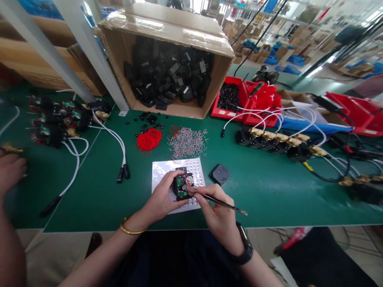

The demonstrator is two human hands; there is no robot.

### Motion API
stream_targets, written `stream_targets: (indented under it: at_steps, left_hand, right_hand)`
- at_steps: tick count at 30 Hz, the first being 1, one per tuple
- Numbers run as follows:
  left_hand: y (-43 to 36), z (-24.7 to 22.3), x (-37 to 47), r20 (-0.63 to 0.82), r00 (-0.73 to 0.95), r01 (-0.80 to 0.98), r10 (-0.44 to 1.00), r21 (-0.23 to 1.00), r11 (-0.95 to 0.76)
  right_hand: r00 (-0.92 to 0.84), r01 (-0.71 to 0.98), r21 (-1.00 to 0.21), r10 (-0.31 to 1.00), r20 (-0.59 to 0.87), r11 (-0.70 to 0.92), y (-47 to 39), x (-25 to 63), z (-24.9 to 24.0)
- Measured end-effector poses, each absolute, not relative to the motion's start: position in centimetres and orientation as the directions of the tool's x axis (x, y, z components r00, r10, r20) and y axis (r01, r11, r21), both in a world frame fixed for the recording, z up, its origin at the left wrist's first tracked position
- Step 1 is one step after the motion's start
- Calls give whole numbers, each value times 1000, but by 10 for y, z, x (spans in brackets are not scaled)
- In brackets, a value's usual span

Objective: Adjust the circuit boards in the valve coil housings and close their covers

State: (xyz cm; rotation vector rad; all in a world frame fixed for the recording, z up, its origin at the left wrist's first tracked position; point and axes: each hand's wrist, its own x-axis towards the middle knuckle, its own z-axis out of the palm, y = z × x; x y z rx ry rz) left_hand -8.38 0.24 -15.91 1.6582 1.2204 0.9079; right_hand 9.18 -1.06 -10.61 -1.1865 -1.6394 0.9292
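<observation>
Between the thumb and fingers of my left hand is a small black housing with a green circuit board and a round metal part inside. My right hand pinches a pair of dark metal tweezers, whose tip reaches into the housing. Below both lies a white sheet with rows of small shiny dots. A black plastic cover rests on the table just right of the sheet. Beyond the sheet are a heap of small metal screws and a bundle of red rings.
A cardboard box full of black housings stands at the back. Red bins are right of it, behind a row of black units with brass fittings and white cables. More wired units and another person's hand are at left.
</observation>
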Motion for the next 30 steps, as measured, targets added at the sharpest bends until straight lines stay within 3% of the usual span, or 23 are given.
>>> stream_targets:
  at_steps: [7, 14, 16, 23, 27, 30]
  left_hand:
    - [4, -158, -84, 75, 288, 354, 955, 918, -179]
    - [11, -153, -86, 76, 379, 416, 922, 876, -243]
    - [13, -150, -85, 76, 396, 418, 915, 873, -253]
    - [14, -145, -69, 115, 299, 447, 947, 860, -245]
    - [12, -146, -62, 118, 202, 437, 972, 877, -198]
    - [11, -146, -59, 107, 161, 405, 981, 899, -165]
  right_hand:
    - [-276, 321, -922, 953, 128, 217, -2, 97, -102]
    - [-335, 165, -986, 942, -31, 27, 11, 103, -96]
    - [-335, 185, -981, 942, -13, 52, 10, 103, -95]
    - [-103, 485, -804, 936, 337, 343, -18, 92, -121]
    - [-53, 491, -697, 817, 574, 522, -28, 81, -148]
    - [-64, 477, -635, 744, 665, 608, -25, 75, -158]
